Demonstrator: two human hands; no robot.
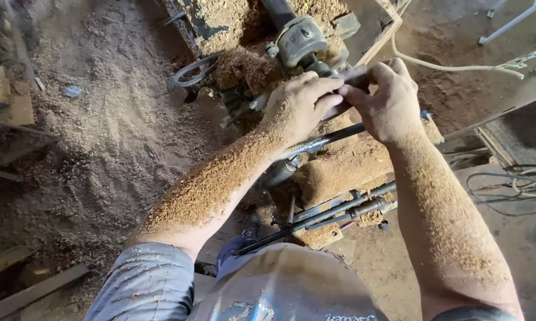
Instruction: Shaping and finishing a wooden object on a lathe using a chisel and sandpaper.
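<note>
Two hands, both at 12 o'clock on one wood lathe point(300, 41): left hand point(298, 104) and right hand point(384, 98), each grip closed on the single dark workpiece point(354, 76) between them. Three metal rods point(345, 209) at 5 o'clock. Sawdust point(119, 119) covers floor at 9 o'clock.

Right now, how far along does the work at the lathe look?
Plenty of cutting looks done: sawdust heaps the floor and coats both forearms. In hand: the left hand and right hand grip a workpiece by the lathe head. How much remains cannot be told.
</note>
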